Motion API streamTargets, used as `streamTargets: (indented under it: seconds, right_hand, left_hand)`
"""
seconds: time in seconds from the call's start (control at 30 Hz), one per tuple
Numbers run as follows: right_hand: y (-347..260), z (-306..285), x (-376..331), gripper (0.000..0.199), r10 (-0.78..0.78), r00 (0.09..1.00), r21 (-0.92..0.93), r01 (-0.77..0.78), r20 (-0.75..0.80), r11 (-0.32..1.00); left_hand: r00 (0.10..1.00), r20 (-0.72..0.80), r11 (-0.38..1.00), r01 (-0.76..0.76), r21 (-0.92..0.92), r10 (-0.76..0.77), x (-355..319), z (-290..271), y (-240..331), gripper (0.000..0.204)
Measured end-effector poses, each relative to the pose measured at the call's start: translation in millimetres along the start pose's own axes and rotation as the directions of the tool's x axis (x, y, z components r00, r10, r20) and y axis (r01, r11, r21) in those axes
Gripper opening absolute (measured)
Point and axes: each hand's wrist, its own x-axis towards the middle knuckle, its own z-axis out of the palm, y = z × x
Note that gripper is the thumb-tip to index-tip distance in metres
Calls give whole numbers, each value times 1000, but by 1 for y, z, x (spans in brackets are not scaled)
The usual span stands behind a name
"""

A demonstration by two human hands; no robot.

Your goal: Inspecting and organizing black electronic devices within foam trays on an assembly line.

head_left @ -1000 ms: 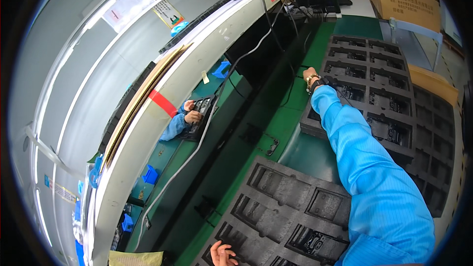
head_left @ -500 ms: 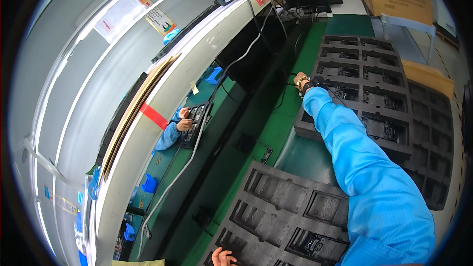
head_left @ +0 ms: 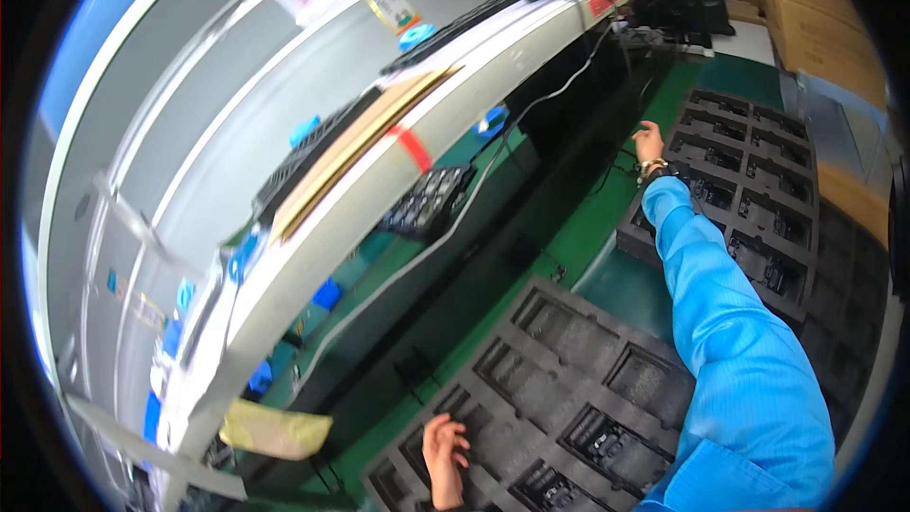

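My right arm in a blue sleeve reaches far forward. At its end my right hand (head_left: 648, 142) is over the green work surface at the left edge of the far black foam tray (head_left: 684, 142). Its fingers look spread, and I see nothing in them. A small dark part (head_left: 624, 167) lies beside it. My left hand (head_left: 444, 455), fingers loosely bent and apart, hovers over the left side of the near black foam tray (head_left: 565, 374). Several of that tray's pockets hold black parts, such as one dark part (head_left: 603, 440); others are bare.
A white shelf (head_left: 353, 166) with a red tape strip runs along the left. A white cable (head_left: 444, 245) hangs below it. A black tray of parts (head_left: 427, 201) sits across the line. Cardboard boxes (head_left: 820, 33) stand at the far right.
The view has swung, so the scene sits further right. My left hand has come further in over the near tray. The other person's hands at the black tray are out of sight.
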Motion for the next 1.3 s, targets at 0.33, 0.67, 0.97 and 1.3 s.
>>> streamTargets:
  seconds: [0.33, 0.67, 0.97, 1.3]
  right_hand:
    - [-89, -63, -14, 8, 485, 800, 374, -596, 354, 710]
    - [-247, -288, -293, 34, -226, 160, 153, 375, 961, 914]
    - [-209, -336, -412, 55, -326, 45, 167, 789, 944, 591]
    - [-218, -312, -422, 41, -340, -80, 190, 933, 937, 305]
  left_hand:
    - [995, 70, 998, -69, 10, 68, 16, 19, 1, 29]
    - [936, 261, 612, -352, 708, 236, -52, 34, 11, 43]
    - [952, 275, 94, -289, 953, 136, -184, 77, 4, 82]
    - [959, 139, -441, -17, 897, 247, -159, 111, -23, 61]
